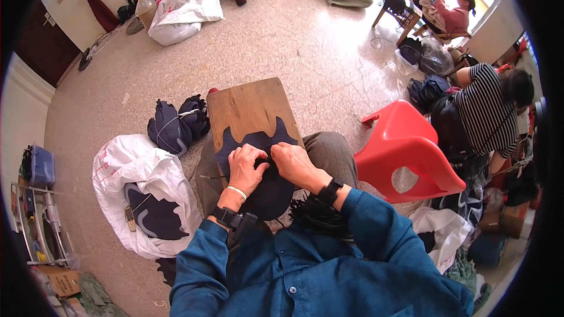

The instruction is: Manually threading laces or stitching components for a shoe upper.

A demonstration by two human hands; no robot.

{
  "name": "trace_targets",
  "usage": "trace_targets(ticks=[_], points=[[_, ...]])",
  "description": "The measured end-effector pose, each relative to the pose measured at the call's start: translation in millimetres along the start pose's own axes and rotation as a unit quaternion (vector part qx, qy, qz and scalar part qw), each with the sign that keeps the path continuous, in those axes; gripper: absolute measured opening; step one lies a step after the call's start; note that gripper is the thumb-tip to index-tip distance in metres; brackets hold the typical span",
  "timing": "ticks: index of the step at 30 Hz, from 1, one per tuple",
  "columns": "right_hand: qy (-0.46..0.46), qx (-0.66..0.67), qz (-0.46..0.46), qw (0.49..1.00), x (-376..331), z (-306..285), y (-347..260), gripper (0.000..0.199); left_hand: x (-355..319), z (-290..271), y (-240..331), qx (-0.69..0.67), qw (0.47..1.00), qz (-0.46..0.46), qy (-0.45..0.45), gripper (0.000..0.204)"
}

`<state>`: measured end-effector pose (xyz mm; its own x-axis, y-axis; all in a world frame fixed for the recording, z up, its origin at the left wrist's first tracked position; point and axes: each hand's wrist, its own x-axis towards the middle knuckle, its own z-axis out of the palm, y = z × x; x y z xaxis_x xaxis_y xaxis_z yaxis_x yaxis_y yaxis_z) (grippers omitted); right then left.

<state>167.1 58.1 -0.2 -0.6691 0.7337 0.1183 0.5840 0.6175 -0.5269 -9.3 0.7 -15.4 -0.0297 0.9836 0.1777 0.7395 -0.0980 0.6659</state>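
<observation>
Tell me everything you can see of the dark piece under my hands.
The dark piece looks like navy fabric, finely textured, with pointed tips along its far edge. It lies spread over the near part of the wooden board; a blacker, rounded part extends toward the lap, possibly a separate layer. The left hand and right hand touch it near its middle, fingers close together; whether they pinch it is unclear.

Cloth on board; sack left, more cloth apparently inside; seat right.
</observation>
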Motion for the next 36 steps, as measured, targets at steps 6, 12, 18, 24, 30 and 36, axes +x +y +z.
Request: trace_targets(ticks=[6, 12, 18, 24, 30, 36], points=[[0.074, 0.044, 0.018, 0.996, -16, 4, 6, 0.01, 0, 0, -8, -0.029, 1.0, 0.004, 0.005, 0.019], [0.058, 0.067, 0.019, 0.996, -5, 14, 1, 0.013, 5, 2, 0, 0.017, 0.999, -0.032, -0.015, 0.011], [0.11, 0.039, 0.024, 0.993, -11, -1, 0, 0.013, 6, -2, -2, 0.124, 0.989, 0.073, -0.021, 0.013], [0.07, -0.038, -0.033, 0.996, -7, -12, 7, 0.021, -1, -2, 2, 0.116, 0.988, 0.099, 0.0, 0.004], [0.056, 0.02, -0.006, 0.998, -6, -11, 7, 0.023, -3, 3, 10, 0.28, 0.941, 0.185, 0.042, 0.006], [0.064, 0.042, -0.006, 0.997, -7, -11, 6, 0.023, -4, -23, 7, 0.352, 0.924, 0.146, 0.028, 0.003]])
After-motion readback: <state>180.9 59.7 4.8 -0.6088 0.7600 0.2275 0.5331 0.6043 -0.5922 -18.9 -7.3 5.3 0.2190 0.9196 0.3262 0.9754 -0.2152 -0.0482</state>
